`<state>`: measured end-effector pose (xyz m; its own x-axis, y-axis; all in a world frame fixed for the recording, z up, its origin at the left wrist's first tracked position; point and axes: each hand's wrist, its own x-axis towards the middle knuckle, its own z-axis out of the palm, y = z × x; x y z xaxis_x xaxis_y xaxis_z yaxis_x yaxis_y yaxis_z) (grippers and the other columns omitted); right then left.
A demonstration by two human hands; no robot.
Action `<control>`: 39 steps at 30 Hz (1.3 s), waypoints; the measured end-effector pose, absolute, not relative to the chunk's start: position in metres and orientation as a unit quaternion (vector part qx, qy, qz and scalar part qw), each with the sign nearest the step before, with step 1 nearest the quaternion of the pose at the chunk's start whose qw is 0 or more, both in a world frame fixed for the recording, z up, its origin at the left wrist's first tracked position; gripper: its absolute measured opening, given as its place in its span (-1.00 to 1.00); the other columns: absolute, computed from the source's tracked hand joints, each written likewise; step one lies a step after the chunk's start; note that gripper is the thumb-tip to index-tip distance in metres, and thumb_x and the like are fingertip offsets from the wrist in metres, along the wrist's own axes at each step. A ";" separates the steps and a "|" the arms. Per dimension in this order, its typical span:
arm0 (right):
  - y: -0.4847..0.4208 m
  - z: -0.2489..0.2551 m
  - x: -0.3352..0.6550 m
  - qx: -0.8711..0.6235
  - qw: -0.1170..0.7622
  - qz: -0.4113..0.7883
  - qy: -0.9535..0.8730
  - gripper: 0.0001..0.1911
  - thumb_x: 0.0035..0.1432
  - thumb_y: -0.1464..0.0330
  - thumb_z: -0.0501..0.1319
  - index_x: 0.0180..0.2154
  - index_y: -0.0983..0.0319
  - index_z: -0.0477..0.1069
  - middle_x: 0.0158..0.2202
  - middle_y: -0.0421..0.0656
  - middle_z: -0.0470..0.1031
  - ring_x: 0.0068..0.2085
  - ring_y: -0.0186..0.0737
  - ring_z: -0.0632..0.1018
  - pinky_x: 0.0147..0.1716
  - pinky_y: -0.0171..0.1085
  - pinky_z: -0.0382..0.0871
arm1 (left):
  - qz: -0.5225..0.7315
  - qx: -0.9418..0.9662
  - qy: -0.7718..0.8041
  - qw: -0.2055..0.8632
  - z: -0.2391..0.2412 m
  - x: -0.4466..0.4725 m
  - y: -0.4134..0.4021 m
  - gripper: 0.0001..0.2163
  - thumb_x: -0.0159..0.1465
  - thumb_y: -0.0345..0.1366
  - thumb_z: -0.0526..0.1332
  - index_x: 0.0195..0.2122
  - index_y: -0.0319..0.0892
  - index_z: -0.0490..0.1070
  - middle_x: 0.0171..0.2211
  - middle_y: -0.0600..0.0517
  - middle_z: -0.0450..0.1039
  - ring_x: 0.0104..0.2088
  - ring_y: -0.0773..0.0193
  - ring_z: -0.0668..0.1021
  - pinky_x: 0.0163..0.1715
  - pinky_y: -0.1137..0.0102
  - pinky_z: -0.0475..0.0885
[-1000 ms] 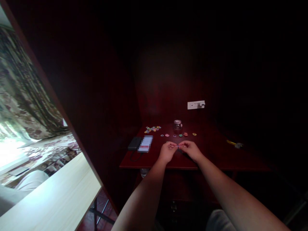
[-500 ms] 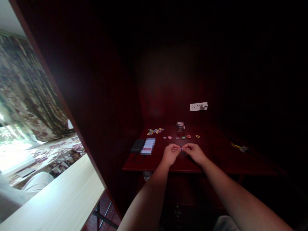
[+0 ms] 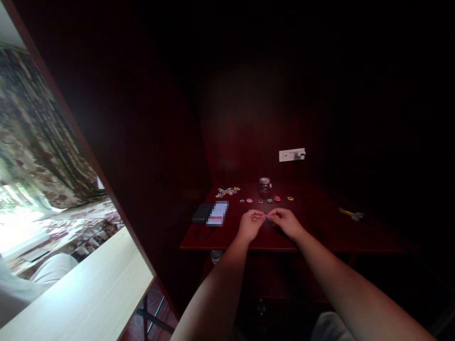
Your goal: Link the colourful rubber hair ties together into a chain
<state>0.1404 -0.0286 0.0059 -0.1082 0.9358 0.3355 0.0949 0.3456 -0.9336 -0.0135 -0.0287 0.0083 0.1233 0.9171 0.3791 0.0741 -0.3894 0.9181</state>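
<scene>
Small band (image 3: 266, 216) pinched between left hand (image 3: 250, 225) and right hand (image 3: 286, 222), both grips narrow on it, stretched with long axis from 9 to 3 o'clock above dark red tabletop (image 3: 320, 227), row of coloured rings (image 3: 265, 200) at 12 o'clock, glass jar (image 3: 264, 184) beyond, no writing readable.

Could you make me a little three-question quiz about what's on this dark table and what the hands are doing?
1. True or false: the left hand and right hand meet over the dark red table, pinching one small band between them.
2. The glass jar stands: A) beside the black box, B) at the back, under the wall socket, C) at the table's front edge.
3. Where does the heap of coloured rings lie relative to the jar?

Key: 1 true. 2 B. 3 To its left, apart from the row of single rings.
</scene>
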 end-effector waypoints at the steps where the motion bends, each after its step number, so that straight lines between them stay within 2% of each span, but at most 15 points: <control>1: -0.029 0.006 0.140 -0.408 0.529 0.401 -0.627 -0.76 -0.13 0.23 0.25 -0.47 0.30 0.39 -0.65 -0.27 0.32 -0.63 -0.42 0.29 -0.62 -0.39 0.12 | 0.536 0.638 0.387 0.394 0.009 -0.013 -0.029 -0.86 0.01 -0.37 0.25 -0.37 -0.27 0.43 -0.47 -0.03 0.47 -0.44 0.34 0.49 -0.40 0.46 0.37; 6: -0.032 0.009 0.140 -0.395 0.536 0.408 -0.624 -0.78 -0.15 0.26 0.28 -0.47 0.28 0.39 -0.66 -0.29 0.30 -0.62 -0.41 0.29 -0.61 -0.39 0.13 | 0.540 0.643 0.373 0.395 0.007 -0.013 -0.028 -0.87 0.00 -0.37 0.26 -0.39 -0.27 0.43 -0.47 -0.03 0.46 -0.44 0.34 0.48 -0.39 0.45 0.37; 21: -0.034 0.010 0.140 -0.411 0.529 0.386 -0.634 -0.75 -0.04 0.21 0.20 -0.49 0.29 0.41 -0.68 -0.26 0.33 -0.63 -0.40 0.30 -0.61 -0.39 0.11 | 0.533 0.630 0.357 0.436 0.007 -0.012 -0.030 -0.83 -0.05 -0.47 0.26 -0.40 -0.28 0.37 -0.50 0.02 0.43 -0.47 0.38 0.47 -0.42 0.49 0.34; 30: -0.031 0.007 0.142 -0.407 0.522 0.389 -0.641 -0.73 -0.07 0.19 0.22 -0.49 0.29 0.42 -0.66 -0.25 0.34 -0.63 -0.40 0.31 -0.61 -0.39 0.11 | 0.536 0.644 0.334 0.431 0.004 -0.013 -0.028 -0.79 -0.01 -0.30 0.29 -0.36 -0.27 0.39 -0.45 -0.03 0.47 -0.42 0.34 0.49 -0.37 0.44 0.36; 39: -0.033 0.011 0.140 -0.400 0.558 0.433 -0.584 -0.74 -0.16 0.23 0.26 -0.42 0.29 0.40 -0.62 -0.25 0.37 -0.63 -0.41 0.32 -0.62 -0.39 0.14 | 0.542 0.642 0.344 0.418 0.004 -0.013 -0.028 -0.79 0.00 -0.29 0.28 -0.35 -0.28 0.40 -0.47 -0.02 0.45 -0.45 0.35 0.48 -0.38 0.44 0.36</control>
